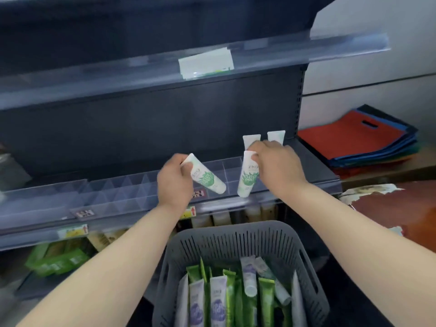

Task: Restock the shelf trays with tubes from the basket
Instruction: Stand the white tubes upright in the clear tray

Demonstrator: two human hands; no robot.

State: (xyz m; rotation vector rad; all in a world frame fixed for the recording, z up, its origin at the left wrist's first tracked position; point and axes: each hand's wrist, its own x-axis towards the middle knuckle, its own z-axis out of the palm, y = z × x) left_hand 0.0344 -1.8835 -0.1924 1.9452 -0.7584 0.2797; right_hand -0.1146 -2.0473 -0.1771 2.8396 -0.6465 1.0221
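Note:
My left hand [173, 179] grips a white tube with a green print [207, 178], tilted with its cap down to the right, over the clear divided shelf tray [122, 192]. My right hand [277, 165] holds a second white-and-green tube [247, 179] nearly upright, cap down, above the tray's right end. Two more white tubes [251, 140] stand upright in the tray just behind my right hand. Below, the grey slotted basket [226, 237] holds several green, white and purple-printed tubes [218, 300].
An upper shelf edge with a paper label [205, 63] juts out above the hands. Stacked red and blue bags [358, 138] lie on a counter at the right. Green packages [56, 258] and bottles sit on the lower shelf behind the basket.

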